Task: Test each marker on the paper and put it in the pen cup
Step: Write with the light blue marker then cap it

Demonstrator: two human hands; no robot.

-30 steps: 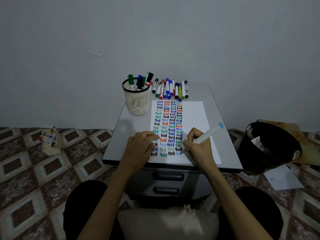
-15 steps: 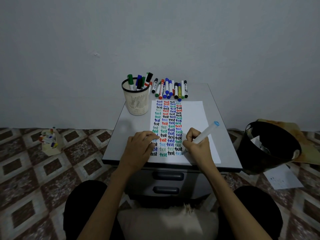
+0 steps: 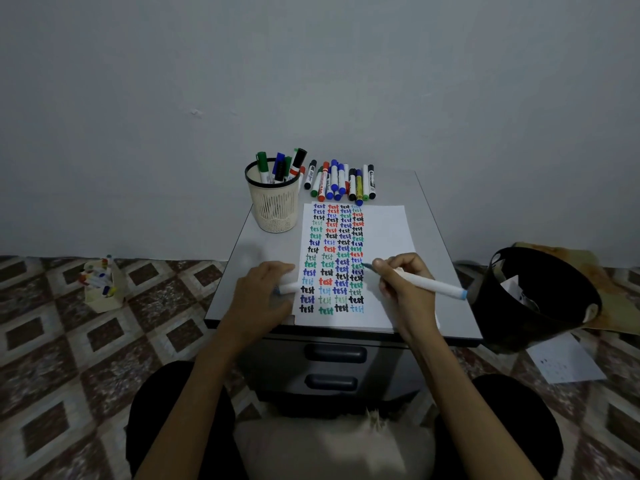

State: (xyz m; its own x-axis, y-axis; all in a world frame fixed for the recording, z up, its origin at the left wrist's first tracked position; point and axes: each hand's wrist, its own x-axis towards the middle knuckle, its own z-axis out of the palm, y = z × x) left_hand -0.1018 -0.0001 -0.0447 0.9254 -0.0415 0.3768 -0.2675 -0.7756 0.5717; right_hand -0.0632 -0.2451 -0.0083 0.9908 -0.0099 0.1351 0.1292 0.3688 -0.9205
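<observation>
We had the marker (image 3: 429,285) pinched in our right hand (image 3: 403,289), tip right by the fourth column on the paper (image 3: 384,230), touching or not we couldn't tell, tail pointing to 4 o'clock. Our left hand (image 3: 258,299) gripped what looked like its cap (image 3: 289,289) at the sheet's 9 o'clock edge. Our take for this bit: keep that left hand weighing the sheet down, write short and light, snap the cap on fully, then go for the cup (image 3: 275,206) at 11 o'clock.
</observation>
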